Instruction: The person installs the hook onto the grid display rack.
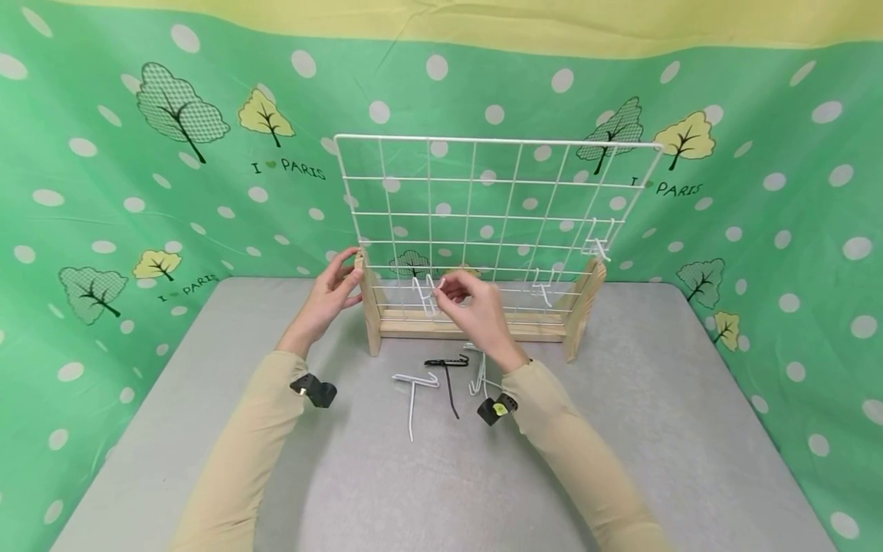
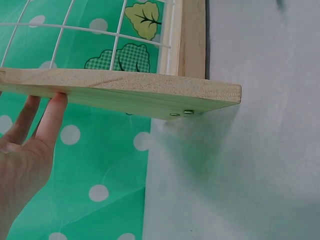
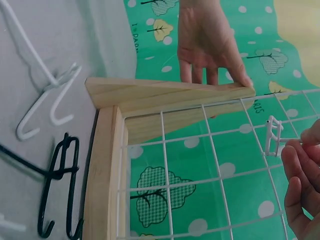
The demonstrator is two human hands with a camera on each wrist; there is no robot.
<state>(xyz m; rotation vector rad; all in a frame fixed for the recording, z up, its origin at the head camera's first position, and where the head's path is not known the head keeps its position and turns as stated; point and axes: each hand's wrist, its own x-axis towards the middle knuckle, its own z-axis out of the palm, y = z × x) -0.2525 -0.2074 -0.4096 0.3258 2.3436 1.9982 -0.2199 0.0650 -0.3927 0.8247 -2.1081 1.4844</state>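
Observation:
A white wire grid panel (image 1: 469, 218) stands upright in a wooden stand. My left hand (image 1: 329, 295) holds the stand's left side post (image 1: 370, 307), and in the left wrist view its fingers (image 2: 52, 120) meet the post's outer face. My right hand (image 1: 476, 310) pinches the arm of a white wire hook (image 3: 273, 137) between thumb and fingertips. The hook's back frame lies up against the grid wires in the lower left part. Two more white hooks, one lower right (image 1: 543, 291) and one higher near the right post (image 1: 596, 244), hang on the grid.
On the grey table (image 1: 386, 491) before the stand lie a white hook (image 1: 412, 399), a black hook (image 1: 450, 383) and white hooks (image 1: 476, 383) partly under my right wrist. A green dotted cloth (image 1: 228, 207) surrounds the table at the back and sides.

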